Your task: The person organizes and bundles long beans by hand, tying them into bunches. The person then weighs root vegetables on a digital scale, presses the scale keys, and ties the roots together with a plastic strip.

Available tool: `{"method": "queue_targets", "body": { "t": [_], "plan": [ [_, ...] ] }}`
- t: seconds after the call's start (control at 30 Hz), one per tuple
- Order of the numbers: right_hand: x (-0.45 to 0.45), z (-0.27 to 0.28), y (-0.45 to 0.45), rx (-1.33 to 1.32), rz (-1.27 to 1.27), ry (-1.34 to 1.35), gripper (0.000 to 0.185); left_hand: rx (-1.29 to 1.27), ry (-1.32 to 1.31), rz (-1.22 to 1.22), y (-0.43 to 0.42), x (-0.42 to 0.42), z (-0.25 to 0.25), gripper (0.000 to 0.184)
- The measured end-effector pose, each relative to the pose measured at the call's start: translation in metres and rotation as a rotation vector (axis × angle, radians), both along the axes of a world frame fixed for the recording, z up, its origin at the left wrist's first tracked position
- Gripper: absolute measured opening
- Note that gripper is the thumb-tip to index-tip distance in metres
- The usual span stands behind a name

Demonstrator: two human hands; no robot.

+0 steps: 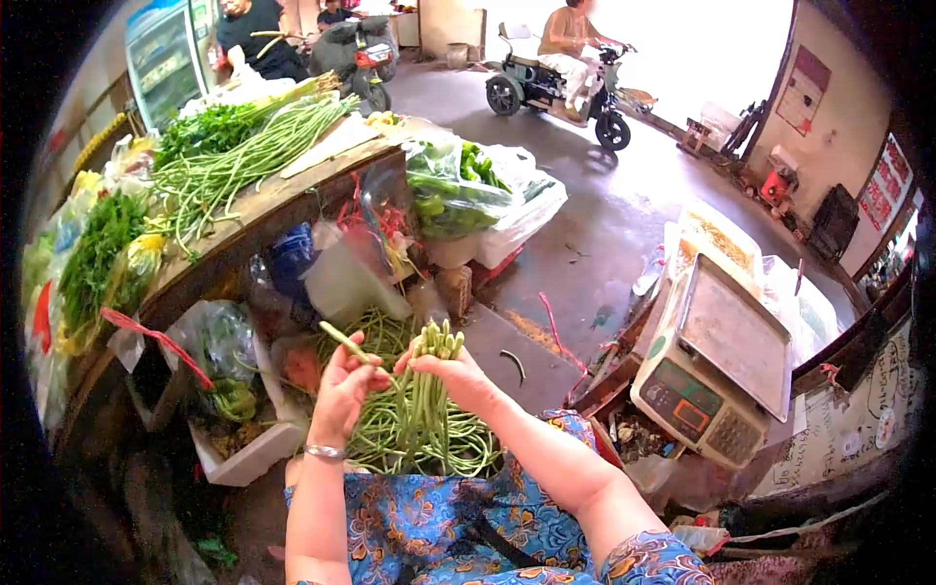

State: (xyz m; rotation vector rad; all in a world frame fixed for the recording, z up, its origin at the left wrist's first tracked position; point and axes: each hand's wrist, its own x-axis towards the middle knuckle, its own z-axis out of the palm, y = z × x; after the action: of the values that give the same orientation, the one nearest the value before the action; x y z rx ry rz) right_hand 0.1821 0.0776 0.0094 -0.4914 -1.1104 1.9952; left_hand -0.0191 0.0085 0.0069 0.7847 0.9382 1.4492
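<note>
My left hand (339, 392), with a silver bracelet on the wrist, pinches one green long bean (338, 335) between thumb and fingers. Close beside it, my right hand (456, 378) is closed around a bunch of long beans (425, 414). The bunch is upright, its stem ends gathered at the top and its lengths hanging down. A heap of loose long beans (375, 439) lies at my lap, below both hands. How far the hanging ends reach into the heap cannot be made out.
Long beans and leafy greens cover the wooden counter (258, 216) on the left. A white foam box (255, 458) stands below it. Bagged green peppers (458, 190) are ahead. A weighing scale (717, 361) is at right. Farther off, a person sits on a three-wheeler (556, 83).
</note>
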Motion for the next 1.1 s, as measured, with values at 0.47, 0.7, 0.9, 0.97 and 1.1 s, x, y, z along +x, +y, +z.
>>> {"method": "queue_targets", "body": {
  "t": [0.47, 0.7, 0.9, 0.97, 1.1],
  "plan": [
    [-0.014, -0.034, 0.005, -0.642, 0.104, 0.069, 0.021, 0.427, 0.256, 0.128, -0.017, 0.054, 0.036, 0.007],
    [-0.004, -0.033, 0.028, -0.681, -0.007, 0.176, 0.027, 0.499, 0.649, -0.003, -0.076, 0.075, 0.056, 0.006],
    [-0.001, -0.056, 0.043, -0.579, -0.259, 0.18, 0.013, 0.393, 0.535, 0.135, -0.149, 0.068, 0.073, 0.008],
    [0.01, -0.068, 0.059, -0.677, -0.232, 0.134, 0.019, 0.272, 0.354, 0.145, -0.174, 0.061, 0.07, 0.01],
    [0.022, -0.036, 0.056, -0.609, -0.221, 0.305, 0.021, 0.16, 0.336, 0.259, -0.204, 0.04, 0.059, 0.012]
  ]
}}
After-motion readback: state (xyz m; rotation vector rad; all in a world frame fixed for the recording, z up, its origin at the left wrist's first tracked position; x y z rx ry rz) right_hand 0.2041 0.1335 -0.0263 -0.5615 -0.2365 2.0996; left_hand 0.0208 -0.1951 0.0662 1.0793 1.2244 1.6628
